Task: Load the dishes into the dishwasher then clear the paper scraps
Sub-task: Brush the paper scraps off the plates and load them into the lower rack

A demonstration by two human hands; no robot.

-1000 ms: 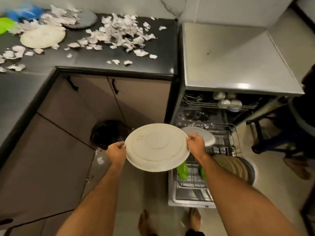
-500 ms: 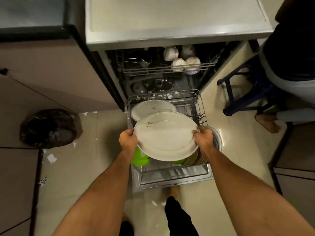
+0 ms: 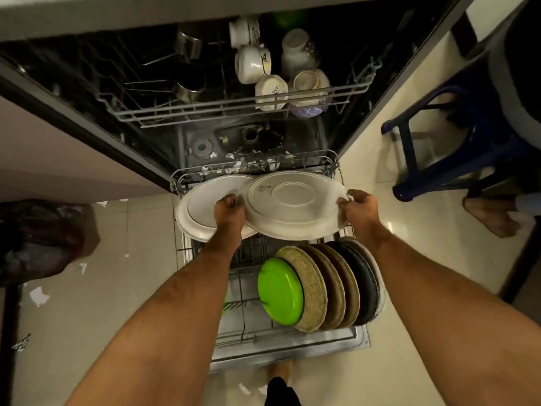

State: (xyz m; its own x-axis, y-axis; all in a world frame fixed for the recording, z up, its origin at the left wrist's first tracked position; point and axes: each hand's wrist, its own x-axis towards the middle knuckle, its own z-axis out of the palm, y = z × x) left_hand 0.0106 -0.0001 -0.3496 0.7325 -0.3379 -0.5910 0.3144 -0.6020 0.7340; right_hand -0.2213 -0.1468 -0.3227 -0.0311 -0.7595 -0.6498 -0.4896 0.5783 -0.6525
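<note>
Head view, looking down into an open dishwasher: the fingers of both hands are curled round opposite edges of one large white plate [image 3: 295,205], turned underside up and held nearly flat over the far end of the pulled-out lower rack [image 3: 251,332]. The left hand [image 3: 229,210] grips the plate's left rim, its fingers tucked under the edge; the right hand [image 3: 358,209] grips the right rim in the same way, thumb on top. Both forearms reach forward from the bottom of the picture.

Just left of the held plate, and partly under it, a second white plate [image 3: 199,212] lies tilted in the far left corner of the rack; the left hand overlaps its right edge. Whether the two plates touch cannot be told.

Nearer the person, on the right side of the rack, a green plate [image 3: 279,291] stands on edge at the front of a row of speckled tan plates [image 3: 316,288], with a black plate [image 3: 361,285] near the back of the row.

The upper rack [image 3: 234,108] holds several white cups [image 3: 251,64] mouth down and two steel cups [image 3: 187,89]. Paper scraps [image 3: 38,295] lie on the tiled floor at left, near a dark rubbish bag [image 3: 41,238]. A blue plastic stool [image 3: 439,136] stands at right.
</note>
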